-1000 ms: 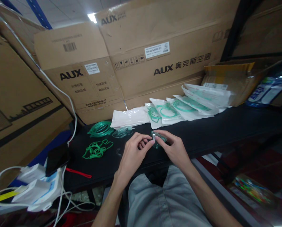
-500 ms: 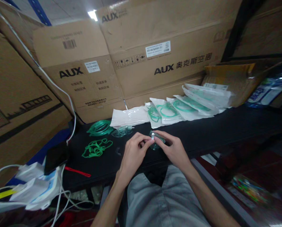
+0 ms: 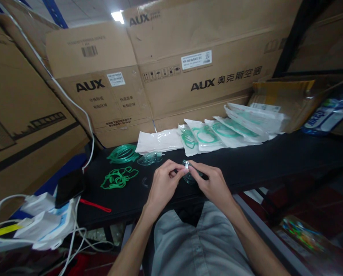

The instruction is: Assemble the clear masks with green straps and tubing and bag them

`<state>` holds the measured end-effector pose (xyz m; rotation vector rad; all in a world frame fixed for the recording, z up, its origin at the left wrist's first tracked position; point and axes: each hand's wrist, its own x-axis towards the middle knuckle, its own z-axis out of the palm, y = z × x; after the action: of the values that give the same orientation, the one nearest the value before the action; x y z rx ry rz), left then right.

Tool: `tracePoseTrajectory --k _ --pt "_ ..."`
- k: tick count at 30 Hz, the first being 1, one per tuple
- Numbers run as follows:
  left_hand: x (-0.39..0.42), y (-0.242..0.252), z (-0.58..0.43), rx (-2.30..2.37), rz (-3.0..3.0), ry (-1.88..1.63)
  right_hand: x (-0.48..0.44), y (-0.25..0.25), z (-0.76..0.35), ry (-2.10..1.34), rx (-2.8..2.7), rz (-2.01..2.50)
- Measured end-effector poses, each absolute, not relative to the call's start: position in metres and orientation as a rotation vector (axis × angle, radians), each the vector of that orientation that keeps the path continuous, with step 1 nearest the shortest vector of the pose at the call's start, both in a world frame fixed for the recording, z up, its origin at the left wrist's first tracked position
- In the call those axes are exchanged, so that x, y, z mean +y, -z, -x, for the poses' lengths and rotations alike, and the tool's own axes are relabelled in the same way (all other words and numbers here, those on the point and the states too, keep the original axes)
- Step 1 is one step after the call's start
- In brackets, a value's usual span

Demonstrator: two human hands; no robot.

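Close to the table's front edge, both hands meet at a clear greenish face mask (image 3: 189, 178) with a small silvery metal nose strip (image 3: 187, 165) at its top. My left hand (image 3: 165, 181) is closed, thumb and forefinger pinching by the strip. My right hand (image 3: 213, 183) is closed on the mask from the other side; its fingers partly cover the mask. Another clear mask (image 3: 150, 158) lies behind my left hand. Left of that are a coil of green tubing (image 3: 122, 154) and a tangle of green elastic straps (image 3: 119, 178). A small transparent piece (image 3: 144, 182) rests beside the straps.
Several white-backed pouches with green tubing (image 3: 206, 137) fan out at the back, beside white packets (image 3: 159, 141). Large cardboard boxes (image 3: 171, 92) form a wall behind. A phone (image 3: 70, 188), chargers with cables (image 3: 39, 226) and a red strap (image 3: 95, 206) are left; a blue-labelled bottle (image 3: 329, 111) is right.
The whole view shifts slightly. My hands stay together on the mask, with only a small change at the fingertips by the metal strip.
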<state>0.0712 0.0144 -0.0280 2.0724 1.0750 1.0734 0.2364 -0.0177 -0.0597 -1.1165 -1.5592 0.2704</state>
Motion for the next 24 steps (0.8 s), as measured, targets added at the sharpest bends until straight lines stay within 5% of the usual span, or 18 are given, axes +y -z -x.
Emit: tracePoseTrajectory --k 24 --pt "0.024 0.030 -0.059 0.799 -2.440 -0.965 -0.026 0.053 -0.239 -0.544 -1.578 1.294"
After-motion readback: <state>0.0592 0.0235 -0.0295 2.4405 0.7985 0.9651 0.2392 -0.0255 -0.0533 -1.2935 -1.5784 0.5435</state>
